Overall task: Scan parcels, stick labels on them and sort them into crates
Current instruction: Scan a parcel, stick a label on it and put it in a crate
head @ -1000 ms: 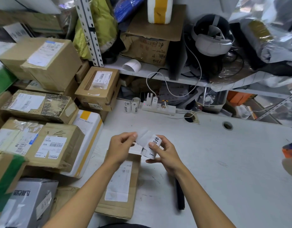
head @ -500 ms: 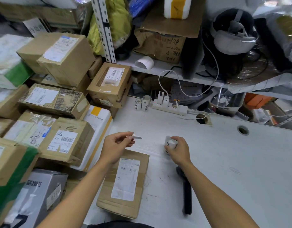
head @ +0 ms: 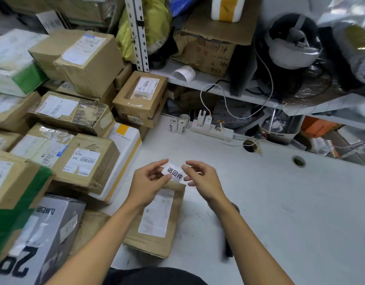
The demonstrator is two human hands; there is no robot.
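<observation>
Worktop: grey scuffed table (head: pixel 280 202) is carrying a flat brown cardboard parcel (head: pixel 157 239) at its near-left edge.
Label: I'm seeing a white printed sticker (head: pixel 174 173) hovering above that parcel.
Hands: left hand (head: pixel 150 182) and right hand (head: pixel 204 179) are each pinching one end.

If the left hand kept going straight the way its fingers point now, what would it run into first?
The left hand points right, pinching the label. Just across that sticker are the right hand's fingers, so it would probably meet them first, though their relative depth is unclear.
</observation>
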